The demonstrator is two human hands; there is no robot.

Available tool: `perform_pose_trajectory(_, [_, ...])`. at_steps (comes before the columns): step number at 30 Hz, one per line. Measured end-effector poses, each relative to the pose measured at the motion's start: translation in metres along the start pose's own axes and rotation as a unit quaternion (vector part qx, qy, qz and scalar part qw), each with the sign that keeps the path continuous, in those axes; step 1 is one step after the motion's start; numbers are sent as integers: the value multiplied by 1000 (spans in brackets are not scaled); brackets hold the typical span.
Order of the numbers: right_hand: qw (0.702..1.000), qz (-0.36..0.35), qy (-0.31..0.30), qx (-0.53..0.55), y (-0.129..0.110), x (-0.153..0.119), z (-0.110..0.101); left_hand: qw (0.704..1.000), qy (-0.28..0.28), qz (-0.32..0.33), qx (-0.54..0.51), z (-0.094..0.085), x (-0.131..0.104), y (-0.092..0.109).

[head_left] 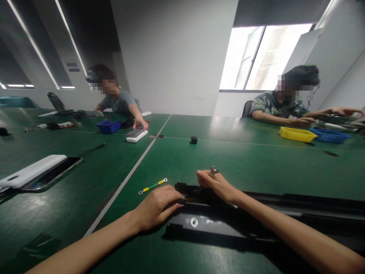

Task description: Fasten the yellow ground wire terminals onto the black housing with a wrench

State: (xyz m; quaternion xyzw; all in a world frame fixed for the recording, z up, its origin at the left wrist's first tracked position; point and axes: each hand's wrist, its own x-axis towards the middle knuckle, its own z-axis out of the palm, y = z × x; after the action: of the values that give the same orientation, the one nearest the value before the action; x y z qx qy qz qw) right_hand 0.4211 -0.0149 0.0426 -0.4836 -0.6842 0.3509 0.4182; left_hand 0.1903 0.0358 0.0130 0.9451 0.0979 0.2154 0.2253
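snugly — right hand (219, 185) around tool (214, 170)

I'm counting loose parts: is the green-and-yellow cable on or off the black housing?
Off: the cable lies on the green table, apart from the black housing.

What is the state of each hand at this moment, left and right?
Left hand: fingers at the end of the black part; whether its grip is closed cannot be told.
Right hand: closed, holding a tool.
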Motion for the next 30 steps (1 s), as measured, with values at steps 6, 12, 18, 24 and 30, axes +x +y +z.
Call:
perform_pose_trajectory(6, [1000,8,-9,3,0,0,0,1000,-1,1,-2,-1,1,1])
perform_pose_trajectory(12, [1000,12,-9,4,-1,0,1,1000,-1,4,-4,0,1,-1])
perform_pose_trajectory(18, [1000,14,-11,10,-3,-1,1,1000,-1,5,-3,0,0,0])
perform_pose_trajectory(24, [1000,15,-15,16,0,0,1,1000,-4,-1,-4,0,0,0])
perform_pose_trajectory(30, [1000,15,-16,10,-1,0,1,1000,-6,-2,-5,0,0,0])
